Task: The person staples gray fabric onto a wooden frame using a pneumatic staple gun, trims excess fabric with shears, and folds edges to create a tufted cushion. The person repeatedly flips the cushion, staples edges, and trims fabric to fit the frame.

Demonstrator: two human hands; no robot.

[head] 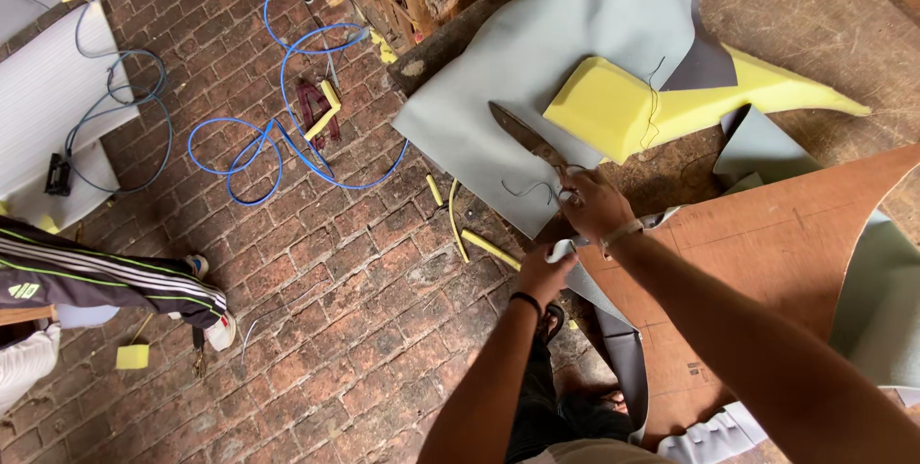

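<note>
Now, from the head camera: the right hand (596,203) has its fingers closed around the scissors (525,135), blades lying on the grey vinyl sheet (537,52) beside the yellow foam block (623,104). The left hand (544,274) pinches the sheet's edge over the brown board (767,234).

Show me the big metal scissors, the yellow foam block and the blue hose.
big metal scissors (522,133), head view, on the blade.
yellow foam block (613,104), head view, its top face.
blue hose (254,143), head view, a floor loop.
</note>
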